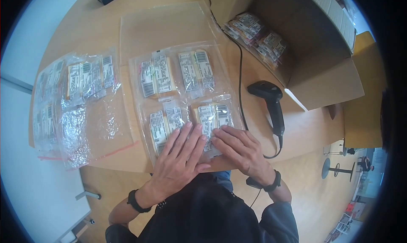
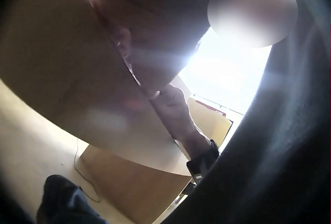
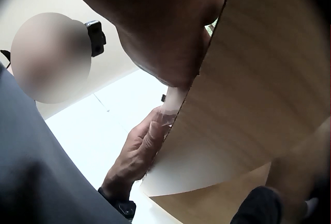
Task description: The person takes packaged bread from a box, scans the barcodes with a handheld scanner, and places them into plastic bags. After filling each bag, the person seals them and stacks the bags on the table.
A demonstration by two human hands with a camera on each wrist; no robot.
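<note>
Left hand (image 1: pixel 180 153) and right hand (image 1: pixel 242 150), fingers extended, rest on bagged packets (image 1: pixel 158 127) by the tabletop (image 1: pixel 296 135)'s near edge. I lose some labels (image 1: pixel 206 115) (fingers intervene).

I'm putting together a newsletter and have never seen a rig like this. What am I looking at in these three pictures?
No machine here: a person is working with bare hands. The big picture comes from a camera on their head, looking down; the other two come from cameras on the left and right wrists, and mostly catch the table's underside.

On the table lie clear bags with labelled packets, beside a handheld scanner and an open cardboard box with more packets inside. The left hand and right hand rest on one bag; neither appears to grip anything.
</note>
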